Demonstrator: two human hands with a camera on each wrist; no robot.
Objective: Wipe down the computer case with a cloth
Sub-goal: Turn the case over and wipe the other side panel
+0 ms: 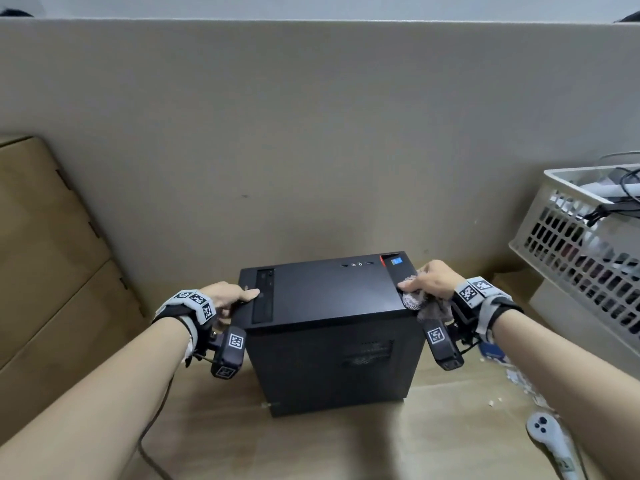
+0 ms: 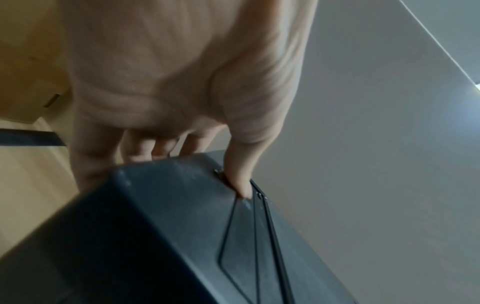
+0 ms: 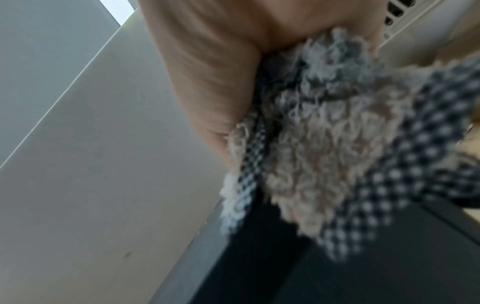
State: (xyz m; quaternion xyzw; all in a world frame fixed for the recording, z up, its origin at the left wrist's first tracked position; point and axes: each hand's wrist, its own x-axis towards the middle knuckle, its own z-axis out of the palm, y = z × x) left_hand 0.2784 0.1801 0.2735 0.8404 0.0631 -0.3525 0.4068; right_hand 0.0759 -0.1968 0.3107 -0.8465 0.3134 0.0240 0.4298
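A black computer case (image 1: 329, 306) stands on the wooden floor against a beige partition, its front panel facing up. My left hand (image 1: 230, 296) grips the case's left edge, thumb on top and fingers down the side; in the left wrist view the thumb (image 2: 240, 174) presses on the panel of the case (image 2: 161, 236). My right hand (image 1: 429, 280) holds a bunched fluffy checked cloth (image 1: 420, 301) against the case's right edge. The right wrist view shows the cloth (image 3: 324, 148) pressed between my palm and the black case (image 3: 272, 267).
A white lattice basket (image 1: 585, 244) with cables stands at the right. Flattened cardboard (image 1: 45, 244) leans at the left. A white controller (image 1: 550, 441) and paper scraps lie on the floor at the lower right. The beige partition (image 1: 311, 133) rises close behind the case.
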